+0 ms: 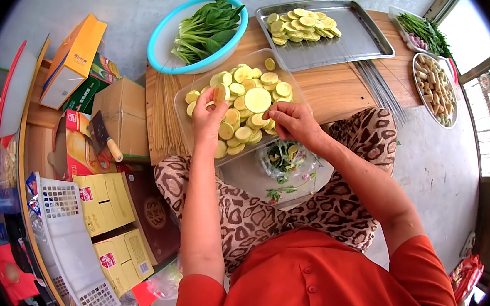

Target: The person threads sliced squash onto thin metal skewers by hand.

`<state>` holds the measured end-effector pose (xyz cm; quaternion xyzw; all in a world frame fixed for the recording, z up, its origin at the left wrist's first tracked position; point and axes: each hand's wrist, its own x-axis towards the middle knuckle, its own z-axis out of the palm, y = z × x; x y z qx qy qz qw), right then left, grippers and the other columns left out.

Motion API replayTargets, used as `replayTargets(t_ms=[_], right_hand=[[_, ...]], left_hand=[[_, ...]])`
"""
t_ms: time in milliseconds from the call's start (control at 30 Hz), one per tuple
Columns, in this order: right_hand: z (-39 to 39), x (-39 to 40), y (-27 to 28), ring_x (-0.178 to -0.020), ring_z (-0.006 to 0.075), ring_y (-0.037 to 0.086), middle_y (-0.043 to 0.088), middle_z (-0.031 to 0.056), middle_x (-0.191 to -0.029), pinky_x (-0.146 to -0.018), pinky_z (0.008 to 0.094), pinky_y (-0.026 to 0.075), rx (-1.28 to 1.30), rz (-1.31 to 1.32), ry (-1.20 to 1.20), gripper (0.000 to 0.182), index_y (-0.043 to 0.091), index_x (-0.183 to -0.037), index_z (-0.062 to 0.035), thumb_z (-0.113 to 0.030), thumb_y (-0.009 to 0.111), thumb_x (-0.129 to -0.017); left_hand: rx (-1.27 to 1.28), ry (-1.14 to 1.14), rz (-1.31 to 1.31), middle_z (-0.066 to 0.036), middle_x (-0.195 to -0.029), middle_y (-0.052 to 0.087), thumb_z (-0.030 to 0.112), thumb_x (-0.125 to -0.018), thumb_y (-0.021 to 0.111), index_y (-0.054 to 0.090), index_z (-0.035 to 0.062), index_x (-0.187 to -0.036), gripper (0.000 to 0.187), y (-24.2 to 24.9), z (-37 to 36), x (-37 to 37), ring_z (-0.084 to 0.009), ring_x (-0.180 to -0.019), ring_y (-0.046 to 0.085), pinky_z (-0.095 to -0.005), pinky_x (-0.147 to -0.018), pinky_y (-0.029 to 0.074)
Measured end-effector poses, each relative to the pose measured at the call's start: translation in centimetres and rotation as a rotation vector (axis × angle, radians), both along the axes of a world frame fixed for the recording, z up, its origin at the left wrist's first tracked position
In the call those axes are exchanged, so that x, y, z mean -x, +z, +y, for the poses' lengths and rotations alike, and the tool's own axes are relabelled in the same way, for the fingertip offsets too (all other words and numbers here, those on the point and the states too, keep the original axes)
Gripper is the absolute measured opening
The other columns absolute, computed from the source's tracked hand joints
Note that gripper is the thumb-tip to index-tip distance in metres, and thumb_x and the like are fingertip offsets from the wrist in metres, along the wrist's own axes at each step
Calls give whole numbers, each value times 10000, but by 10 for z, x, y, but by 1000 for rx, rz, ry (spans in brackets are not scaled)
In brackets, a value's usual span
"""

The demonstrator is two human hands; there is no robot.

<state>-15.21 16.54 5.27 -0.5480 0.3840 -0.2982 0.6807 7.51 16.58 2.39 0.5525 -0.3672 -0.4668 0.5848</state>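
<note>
A clear plastic tub (187,136) full of round, pale yellow vegetable slices (257,100) sits at the table edge, over my lap. My left hand (209,114) is above its left side, fingers closed on a slice (221,94) held on edge, its brownish rim showing. Over the tub's right side, my right hand (296,123) is pinched, thumb against forefinger; what lies between the fingertips is too small to make out. Behind the tub, a metal tray (358,39) carries a pile of similar slices (302,25). Thin metal skewers (381,89) lie to the right.
Bamboo skewers (164,110) lie left of the tub. A blue-rimmed basin (156,58) holds leafy greens (209,29). Far right are a dish of cut pieces (434,87) and a container of green stalks (425,29). At left, a knife (102,136) rests by boxes (120,115). Below is a bag of scraps (284,158).
</note>
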Motion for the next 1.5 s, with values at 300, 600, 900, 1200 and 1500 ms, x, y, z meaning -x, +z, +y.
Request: replayTargets(t_ms=[300, 600, 900, 1200, 1500], right_hand=[[5, 4, 0, -461, 38, 357, 463, -37, -525, -440, 203, 278, 58, 119, 144, 237, 603, -951, -39, -223, 456, -973], [7, 4, 2, -467, 35, 365, 452, -38, -531, -445, 201, 283, 46, 177, 161, 238, 608, -959, -30, -219, 463, -969], [6, 5, -6, -478, 39, 404, 444, -36, -544, -460, 200, 321, 57, 156, 180, 227, 604, -937, -8, -180, 459, -965], [8, 5, -7, -477, 45, 402, 434, -32, -549, -460, 205, 328, 66, 155, 179, 225, 593, -919, 8, -166, 457, -964], [7, 4, -11, -473, 42, 399, 440, -31, -552, -460, 204, 336, 68, 176, 175, 224, 593, -927, 9, -169, 464, -967]], left_hand=[[44, -15, 25, -46, -1109, 548, 9, -767, 648, 482, -26, -1240, 502, 1, 2, -6, -85, -828, 548, -212, -699, 473], [47, 4, -50, -74, -1168, 528, 1, -803, 618, 436, -34, -1285, 517, 4, 2, -12, -124, -979, 544, -259, -849, 465], [31, 7, -128, -88, -1159, 540, -27, -792, 600, 429, -32, -1290, 527, 9, 3, -12, -129, -985, 550, -250, -832, 467], [123, 88, -513, -108, -1116, 511, 27, -693, 660, 541, 26, -1181, 503, -9, -2, -20, -197, -927, 569, -280, -753, 508], [164, 89, -619, -118, -1101, 519, 28, -690, 671, 536, 32, -1182, 510, 2, 0, -18, -218, -946, 577, -297, -754, 517]])
